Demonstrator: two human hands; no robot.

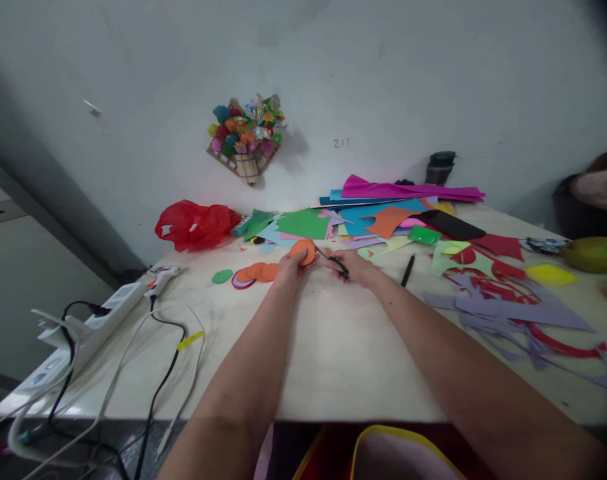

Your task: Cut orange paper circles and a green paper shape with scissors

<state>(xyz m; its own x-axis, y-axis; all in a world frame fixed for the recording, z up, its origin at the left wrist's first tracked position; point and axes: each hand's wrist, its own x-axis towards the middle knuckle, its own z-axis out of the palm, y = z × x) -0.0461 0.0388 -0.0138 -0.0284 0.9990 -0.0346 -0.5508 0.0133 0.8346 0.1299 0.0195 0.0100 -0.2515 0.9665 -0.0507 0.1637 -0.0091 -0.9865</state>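
My left hand (292,267) pinches an orange disc (304,251) that looks like paper or thin felt, held a little above the table. Beside it, my right hand (356,265) is closed round a pair of scissors (337,263) with dark handles. The blades point left toward the disc's right edge; whether they touch it I cannot tell. Left of my left hand lies a row of cut orange discs (256,271), partly over a purple-and-red one (240,280). A green disc (222,276) lies just beyond them.
Coloured sheets (303,224) pile up along the wall. A black pen (408,270), a black phone-like slab (453,225) and lilac scraps (508,313) lie on the right. A power strip (93,327) with loose cables runs along the left edge, near a red plastic bag (196,225).
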